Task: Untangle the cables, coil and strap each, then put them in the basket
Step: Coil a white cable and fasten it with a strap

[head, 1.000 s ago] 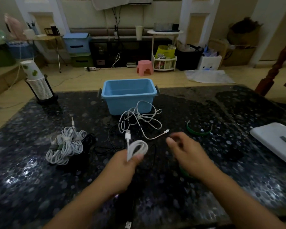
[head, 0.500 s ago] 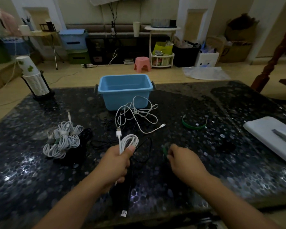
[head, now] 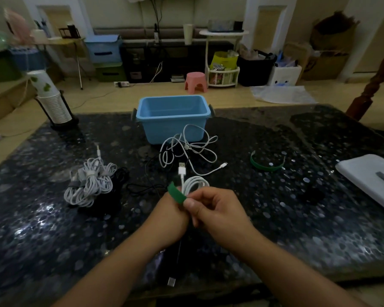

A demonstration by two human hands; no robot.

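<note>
My left hand grips a small coiled white cable with its USB plug pointing up. My right hand pinches a green strap against that coil. A loose white cable lies tangled in front of the blue basket, over a thin black cable. A bundle of coiled white cables sits at the left on a dark cable. A second green strap lies curled at the right. Another black cable with a plug runs to the near table edge.
A stack of paper cups in a holder stands at the table's far left corner. A white board with a grey strip lies at the right edge. The dark speckled table ends close below my arms.
My right hand picked a green strap off the table and brought it to the coil in my left hand. Both hands now meet over the table's middle.
</note>
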